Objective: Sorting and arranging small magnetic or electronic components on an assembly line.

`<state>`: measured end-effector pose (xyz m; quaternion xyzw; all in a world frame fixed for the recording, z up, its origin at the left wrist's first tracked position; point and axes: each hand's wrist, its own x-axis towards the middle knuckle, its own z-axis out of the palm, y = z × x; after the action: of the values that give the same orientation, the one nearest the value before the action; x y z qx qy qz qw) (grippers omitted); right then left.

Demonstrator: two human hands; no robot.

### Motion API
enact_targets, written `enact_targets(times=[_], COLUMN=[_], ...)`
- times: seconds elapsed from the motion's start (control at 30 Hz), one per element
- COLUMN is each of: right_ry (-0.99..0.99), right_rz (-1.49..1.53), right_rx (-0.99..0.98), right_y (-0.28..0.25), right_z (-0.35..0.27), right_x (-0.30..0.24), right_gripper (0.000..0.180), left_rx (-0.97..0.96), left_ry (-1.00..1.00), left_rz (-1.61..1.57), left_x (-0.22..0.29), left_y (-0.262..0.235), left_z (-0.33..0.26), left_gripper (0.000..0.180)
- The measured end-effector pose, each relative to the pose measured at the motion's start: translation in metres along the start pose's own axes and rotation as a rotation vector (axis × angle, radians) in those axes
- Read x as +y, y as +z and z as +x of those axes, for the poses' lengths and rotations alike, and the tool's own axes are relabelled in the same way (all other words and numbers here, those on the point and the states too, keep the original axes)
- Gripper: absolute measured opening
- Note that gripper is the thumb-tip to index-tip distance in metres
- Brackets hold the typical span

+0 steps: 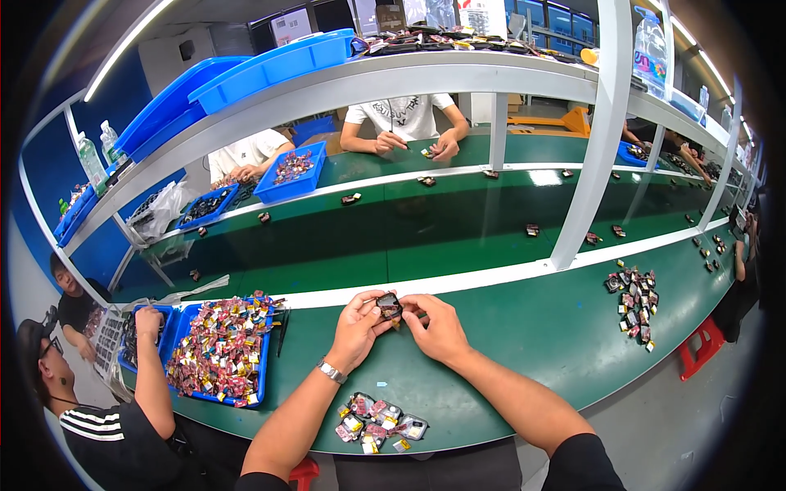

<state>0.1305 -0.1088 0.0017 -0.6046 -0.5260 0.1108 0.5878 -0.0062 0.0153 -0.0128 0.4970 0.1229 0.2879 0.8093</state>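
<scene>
Just beyond the middle of the green bench, my left hand grips a small square black case with dark reddish parts inside. My right hand meets the case from its right edge, thumb and fingers closed around that side. What the right fingertips pinch is partly hidden. Nearer to me, between my forearms, lies a loose pile of similar small cases with red, white and yellow parts. A metal-banded watch circles my left wrist.
To my left stands a blue tray heaped with small red-and-yellow parts; a thin black tool lies beside it. A person reaches into another tray. More cases lie at right. White posts and a rail border the dark green belt.
</scene>
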Motion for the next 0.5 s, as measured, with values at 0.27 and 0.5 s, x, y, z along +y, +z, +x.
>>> enact_targets(times=[0.27, 0.5], right_ry=[-0.131, -0.075], right_rz=[-0.146, -0.168], right_rx=[-0.006, 0.066], right_y=[-0.004, 0.005], right_z=[0.001, 0.0], right_x=[0.015, 0.009], right_gripper=[0.023, 0.015], left_rx=[-0.032, -0.025], left_ry=[-0.071, -0.078], left_rz=[0.062, 0.135], left_x=[0.001, -0.001], left_y=[0.003, 0.004], left_z=[0.0, -0.002], left_gripper=[0.027, 0.026])
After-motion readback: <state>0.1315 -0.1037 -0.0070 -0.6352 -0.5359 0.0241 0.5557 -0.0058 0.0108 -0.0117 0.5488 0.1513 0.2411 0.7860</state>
